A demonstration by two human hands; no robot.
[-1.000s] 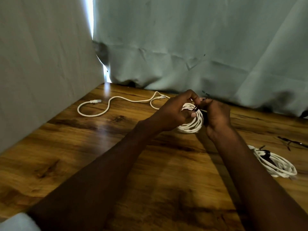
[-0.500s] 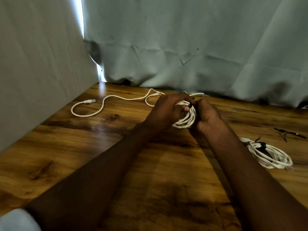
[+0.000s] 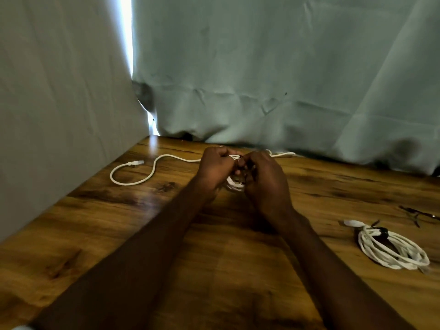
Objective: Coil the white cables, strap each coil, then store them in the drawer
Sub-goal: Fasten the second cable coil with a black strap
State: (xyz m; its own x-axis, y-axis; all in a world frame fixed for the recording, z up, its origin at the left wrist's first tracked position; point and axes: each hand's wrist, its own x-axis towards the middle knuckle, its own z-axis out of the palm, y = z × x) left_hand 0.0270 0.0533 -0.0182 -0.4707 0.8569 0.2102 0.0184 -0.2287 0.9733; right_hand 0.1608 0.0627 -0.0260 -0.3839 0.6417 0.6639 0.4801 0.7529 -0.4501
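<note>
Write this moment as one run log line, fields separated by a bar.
step: strapping coil | left hand: grips coil | right hand: grips coil | strapped coil: on table | drawer: unseen

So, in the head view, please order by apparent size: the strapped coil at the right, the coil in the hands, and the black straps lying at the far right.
1. Strapped coil, largest.
2. Black straps and the coil in the hands: unsure, since the hands hide most of that coil.
</note>
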